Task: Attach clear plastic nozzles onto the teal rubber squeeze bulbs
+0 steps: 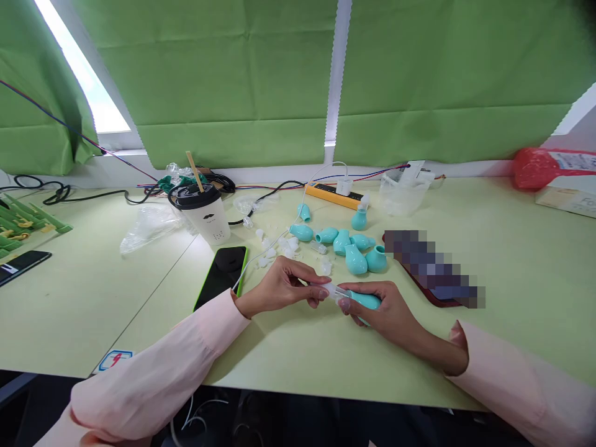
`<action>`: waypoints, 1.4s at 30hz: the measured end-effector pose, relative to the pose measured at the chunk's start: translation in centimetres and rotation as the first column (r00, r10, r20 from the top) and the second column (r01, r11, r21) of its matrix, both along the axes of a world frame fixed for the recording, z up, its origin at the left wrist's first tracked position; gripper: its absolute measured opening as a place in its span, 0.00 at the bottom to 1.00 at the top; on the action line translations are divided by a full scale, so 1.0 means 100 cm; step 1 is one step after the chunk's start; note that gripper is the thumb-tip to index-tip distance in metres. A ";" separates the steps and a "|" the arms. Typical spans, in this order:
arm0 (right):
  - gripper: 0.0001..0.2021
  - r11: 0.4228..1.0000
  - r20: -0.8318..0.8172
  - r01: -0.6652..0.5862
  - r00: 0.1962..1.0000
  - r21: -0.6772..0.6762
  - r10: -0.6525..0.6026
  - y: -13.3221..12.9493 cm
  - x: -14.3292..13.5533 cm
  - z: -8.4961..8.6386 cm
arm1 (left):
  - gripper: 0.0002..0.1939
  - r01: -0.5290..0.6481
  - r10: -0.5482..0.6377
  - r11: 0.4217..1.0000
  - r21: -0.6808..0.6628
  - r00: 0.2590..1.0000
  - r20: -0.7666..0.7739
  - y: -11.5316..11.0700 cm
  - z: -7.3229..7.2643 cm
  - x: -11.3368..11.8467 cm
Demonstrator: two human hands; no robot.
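My right hand [382,310] is wrapped round a teal squeeze bulb [365,300] with a clear tube at its end, pointing left. Between the fingertips of my left hand [288,285] is a translucent white tip [329,289], which meets the clear tube; my fingers partly hide it. Just beyond both hands lie several teal bulbs [356,259], some showing their open mouths. Left of these are scattered small translucent white pieces [288,246] and a loose clear part [318,247]. One more bulb [359,219], standing upright, has a clear tip on it.
Near my left forearm lies a phone [220,276] with a green edge and a white cable. Behind it stands a lidded paper cup [209,220] with a straw. An orange power strip [333,195], a clear plastic tub [404,192] and a dark red-edged phone-like object [421,282] lie farther right.
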State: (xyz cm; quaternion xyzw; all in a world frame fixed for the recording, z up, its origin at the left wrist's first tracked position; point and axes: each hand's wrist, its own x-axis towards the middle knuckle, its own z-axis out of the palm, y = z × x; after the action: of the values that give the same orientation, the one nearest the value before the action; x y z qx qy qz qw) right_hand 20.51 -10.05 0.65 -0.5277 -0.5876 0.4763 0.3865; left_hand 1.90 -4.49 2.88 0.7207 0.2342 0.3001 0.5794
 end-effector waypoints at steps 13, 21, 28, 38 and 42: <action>0.17 0.994 -0.258 -0.102 0.961 0.022 0.105 0.002 -0.003 -0.003 | 0.13 -0.098 0.100 0.991 -0.093 0.995 0.011 0.003 0.002 0.002; 0.14 0.996 -0.211 -0.075 0.974 0.053 0.085 -0.004 -0.007 -0.003 | 0.13 -0.034 0.033 0.991 -0.128 0.999 -0.010 0.003 -0.001 0.003; 0.13 0.983 -0.317 -0.166 0.931 0.074 0.181 0.000 -0.007 0.003 | 0.13 -0.022 0.026 0.984 -0.175 1.000 0.017 -0.001 0.002 0.004; 0.09 0.936 0.003 -0.221 0.973 0.273 0.229 0.000 -0.001 0.022 | 0.21 -0.021 0.033 0.988 -0.150 0.996 0.079 -0.003 -0.001 0.004; 0.11 0.936 0.108 -0.126 0.990 0.330 0.095 0.015 0.011 0.059 | 0.18 -0.206 0.214 0.971 -0.121 0.975 0.063 0.002 -0.005 0.004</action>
State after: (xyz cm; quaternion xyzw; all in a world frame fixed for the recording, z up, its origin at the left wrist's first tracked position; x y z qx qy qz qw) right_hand 21.61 -8.53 6.52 -0.4413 -0.7056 0.3660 0.4165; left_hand 2.31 -4.30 2.42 0.6457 0.3037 0.3730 0.5930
